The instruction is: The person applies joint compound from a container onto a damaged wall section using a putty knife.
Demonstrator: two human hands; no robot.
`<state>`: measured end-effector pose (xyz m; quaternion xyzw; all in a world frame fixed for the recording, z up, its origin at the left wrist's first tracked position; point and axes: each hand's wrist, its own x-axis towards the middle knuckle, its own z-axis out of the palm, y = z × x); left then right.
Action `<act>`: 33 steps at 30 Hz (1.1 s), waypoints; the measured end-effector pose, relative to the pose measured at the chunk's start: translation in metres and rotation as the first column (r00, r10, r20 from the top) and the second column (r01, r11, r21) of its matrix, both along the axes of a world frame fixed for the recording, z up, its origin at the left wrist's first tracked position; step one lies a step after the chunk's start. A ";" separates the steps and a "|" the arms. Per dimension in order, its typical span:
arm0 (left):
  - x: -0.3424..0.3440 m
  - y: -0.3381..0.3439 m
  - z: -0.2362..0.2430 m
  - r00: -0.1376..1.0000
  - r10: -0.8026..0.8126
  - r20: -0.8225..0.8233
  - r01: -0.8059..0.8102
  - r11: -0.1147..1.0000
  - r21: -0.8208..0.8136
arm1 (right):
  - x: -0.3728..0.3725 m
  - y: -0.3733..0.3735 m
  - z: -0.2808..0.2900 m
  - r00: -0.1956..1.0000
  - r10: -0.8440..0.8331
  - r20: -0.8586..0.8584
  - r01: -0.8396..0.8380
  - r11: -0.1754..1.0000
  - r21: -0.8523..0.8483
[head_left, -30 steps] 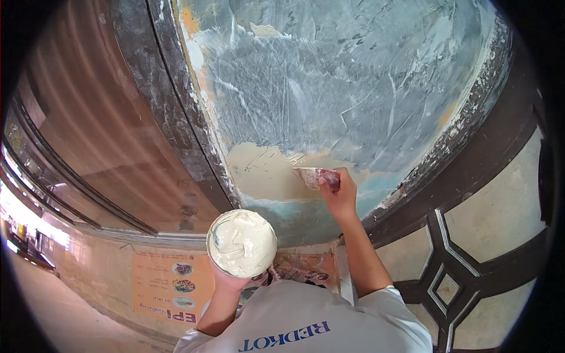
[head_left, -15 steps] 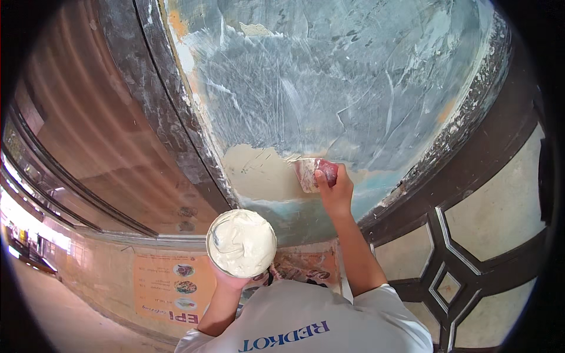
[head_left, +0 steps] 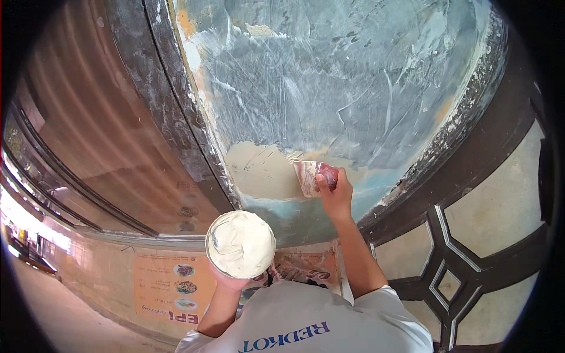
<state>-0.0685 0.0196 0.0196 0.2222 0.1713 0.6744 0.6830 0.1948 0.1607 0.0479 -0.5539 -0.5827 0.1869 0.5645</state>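
Note:
In my right hand [head_left: 338, 197] is a putty knife [head_left: 309, 177] with a red handle and a broad, putty-smeared blade. The blade lies against the blue-grey wall [head_left: 294, 88], at the right part of a cream patch of wet putty [head_left: 259, 170]. My left hand [head_left: 228, 279] holds a round tub from below, and its fingers are mostly hidden beneath it. Thick cream filler [head_left: 241, 244] heaps up inside the tub, with swirl marks on top. The tub is below and left of the knife, apart from the wall patch.
A dark, paint-stained frame [head_left: 170, 88] edges the wall on the left, beside brown glass [head_left: 100, 117]. To the right stands a dark lattice door [head_left: 465, 259] with pale panels. An orange poster [head_left: 168, 285] hangs at the lower left.
The putty knife has turned slightly, and its blade shows wider against the patch. The tub and my left hand stay almost in place, while the view has shifted a little.

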 end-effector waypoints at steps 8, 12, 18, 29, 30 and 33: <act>0.000 -0.003 0.003 0.976 -0.048 0.211 0.064 0.995 -0.072 | -0.005 -0.004 0.013 1.000 0.007 -0.029 -0.006 0.999 0.043; 0.002 -0.002 0.008 0.966 -0.063 0.252 0.087 0.992 -0.086 | -0.002 0.002 0.008 0.997 -0.055 0.051 0.049 0.993 0.110; -0.005 -0.006 0.003 0.960 -0.105 0.261 0.108 0.994 0.000 | -0.008 0.000 0.011 0.997 -0.067 0.040 0.063 0.995 0.082; -0.007 -0.008 0.002 0.940 -0.098 0.328 0.121 0.991 -0.050 | -0.013 -0.010 0.016 0.972 -0.152 0.181 0.146 0.988 0.046; -0.008 -0.008 0.001 0.957 -0.085 0.276 0.101 0.994 -0.043 | -0.013 -0.011 0.015 0.970 -0.150 0.190 0.146 0.989 0.037; -0.007 -0.008 0.007 0.943 -0.113 0.314 0.128 0.991 -0.028 | -0.016 -0.016 0.019 0.944 -0.201 0.263 0.195 0.980 0.048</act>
